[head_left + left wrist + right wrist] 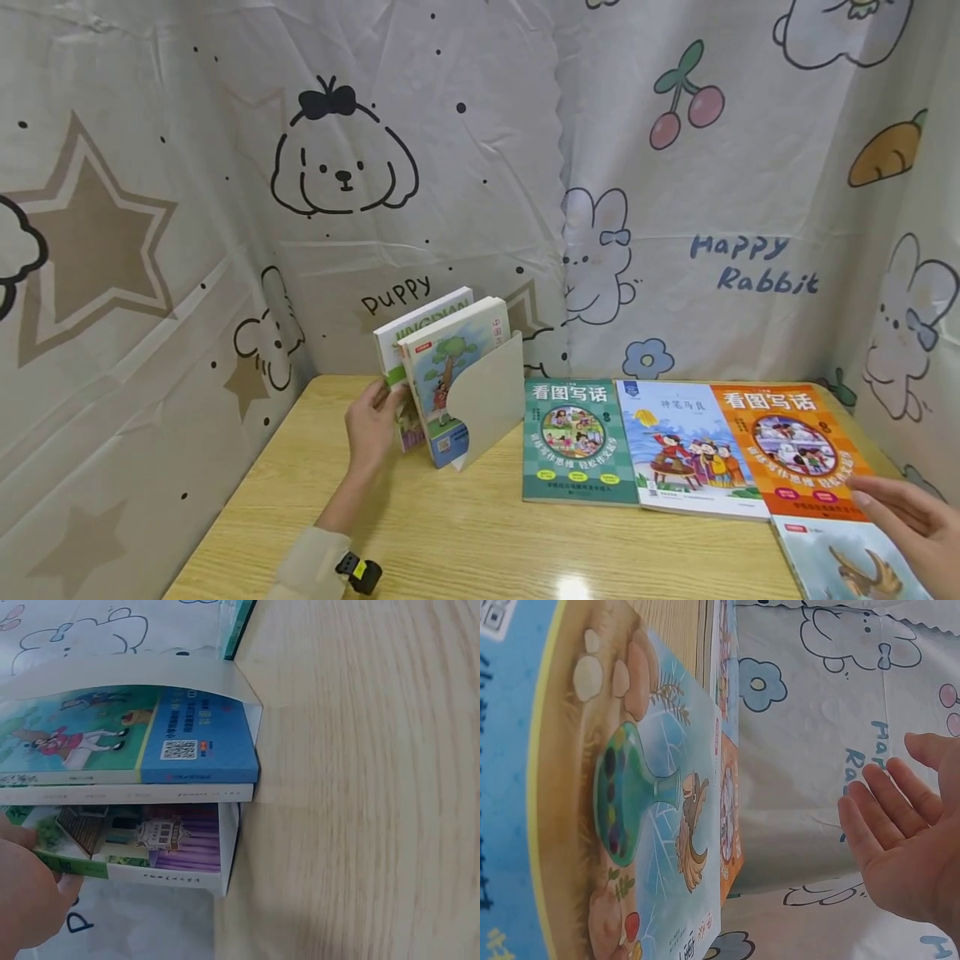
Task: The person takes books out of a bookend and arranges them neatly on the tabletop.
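Observation:
A cream book holder [491, 400] stands on the table's left half with several upright books in it. My left hand [371, 423] pinches the spine edge of the outermost white and green book [161, 877]; in the left wrist view its fingers [19, 834] lie at the cover. Beside that book stands one with a tree and a child on its cover [448, 367], partly covered by the holder. My right hand [911, 525] is held over the light blue book [832, 550] at the lower right, fingers extended and holding nothing, as the right wrist view [907, 847] also shows.
Right of the holder lie a green book [577, 483], a blue and white book [678, 433] and an orange book [795, 500] in a row. The light blue book is below the orange one. Printed curtains [480, 167] enclose the wooden table [450, 533] at the back and sides.

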The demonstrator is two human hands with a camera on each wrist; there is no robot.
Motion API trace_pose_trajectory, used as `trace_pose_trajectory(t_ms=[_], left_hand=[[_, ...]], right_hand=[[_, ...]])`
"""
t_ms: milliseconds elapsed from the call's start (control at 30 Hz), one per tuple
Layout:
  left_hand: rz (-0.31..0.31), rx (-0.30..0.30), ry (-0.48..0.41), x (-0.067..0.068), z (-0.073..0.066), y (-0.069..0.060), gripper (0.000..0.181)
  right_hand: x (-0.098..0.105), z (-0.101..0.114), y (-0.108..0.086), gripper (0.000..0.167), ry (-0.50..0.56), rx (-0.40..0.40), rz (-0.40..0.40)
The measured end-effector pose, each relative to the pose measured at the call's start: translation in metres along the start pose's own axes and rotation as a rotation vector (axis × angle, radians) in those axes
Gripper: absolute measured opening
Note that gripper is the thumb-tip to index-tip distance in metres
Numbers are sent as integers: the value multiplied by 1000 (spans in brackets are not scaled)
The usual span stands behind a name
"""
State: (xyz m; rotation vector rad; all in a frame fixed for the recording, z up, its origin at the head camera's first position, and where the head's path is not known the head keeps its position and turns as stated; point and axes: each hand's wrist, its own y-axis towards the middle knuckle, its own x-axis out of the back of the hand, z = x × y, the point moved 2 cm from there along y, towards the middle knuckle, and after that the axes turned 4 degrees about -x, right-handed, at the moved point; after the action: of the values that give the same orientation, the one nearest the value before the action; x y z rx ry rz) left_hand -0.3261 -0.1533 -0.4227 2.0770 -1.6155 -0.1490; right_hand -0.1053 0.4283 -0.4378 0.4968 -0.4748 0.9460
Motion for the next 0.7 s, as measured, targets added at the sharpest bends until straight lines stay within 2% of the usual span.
trace_pose_trajectory(t_ms=[167,367,567,700], left_hand=[[-18,-48,40,12,-7,1,31],[-44,-107,46,25,-25,4,31],[-65,-93,68,33,-46,9,37],[-77,-97,45,38,-58,11,35]], right_hand=[[-2,0,0,37,-10,3,9],[-5,4,0,36,-28,24,-6],[-7,8,-1,36,-43,15,-11],[-8,11,-1,39,-66,-14,1]])
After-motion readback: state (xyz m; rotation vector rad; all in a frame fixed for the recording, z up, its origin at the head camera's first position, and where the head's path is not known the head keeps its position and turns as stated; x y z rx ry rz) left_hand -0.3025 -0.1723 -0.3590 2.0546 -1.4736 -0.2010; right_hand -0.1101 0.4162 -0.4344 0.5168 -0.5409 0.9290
